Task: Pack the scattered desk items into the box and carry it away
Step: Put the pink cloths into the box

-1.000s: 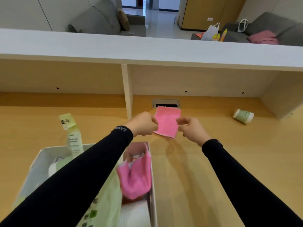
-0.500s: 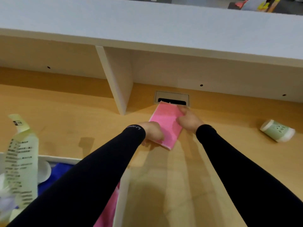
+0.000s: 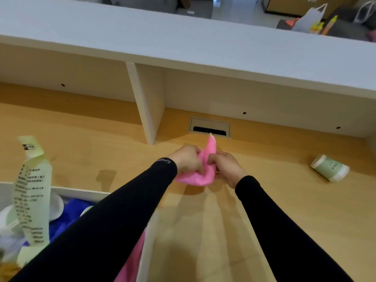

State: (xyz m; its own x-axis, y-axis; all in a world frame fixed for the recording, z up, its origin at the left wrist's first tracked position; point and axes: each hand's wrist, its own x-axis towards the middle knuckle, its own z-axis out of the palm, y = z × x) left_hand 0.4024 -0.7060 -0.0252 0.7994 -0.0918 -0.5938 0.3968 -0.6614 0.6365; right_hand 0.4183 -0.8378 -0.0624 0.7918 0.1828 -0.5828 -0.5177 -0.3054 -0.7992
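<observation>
Head cam view: a second ago I had the pink cloth (image 3: 203,177) stretched out flat between my hands, then I laid it on the desk (image 3: 264,210). Now it's bunched into a fold, with one corner poking up just in front of the cable slot (image 3: 209,129). My left hand (image 3: 188,159) and right hand (image 3: 226,166) both have their fingers curled in tight, pinching the cloth from either side, right up against each other. The cloth sits low over the desk; I can't really tell if the bottom of it is touching the wood.

I reckon that means it's nearly small enough to drop in. The box (image 3: 81,193) is down at my left and already has blue stuff, another pink thing and a green printed packet (image 3: 32,190) sticking out of it.

Not done though: the little green roll (image 3: 329,167) is lying on its side well off to my right, so that's still to grab before I can carry anything away.
</observation>
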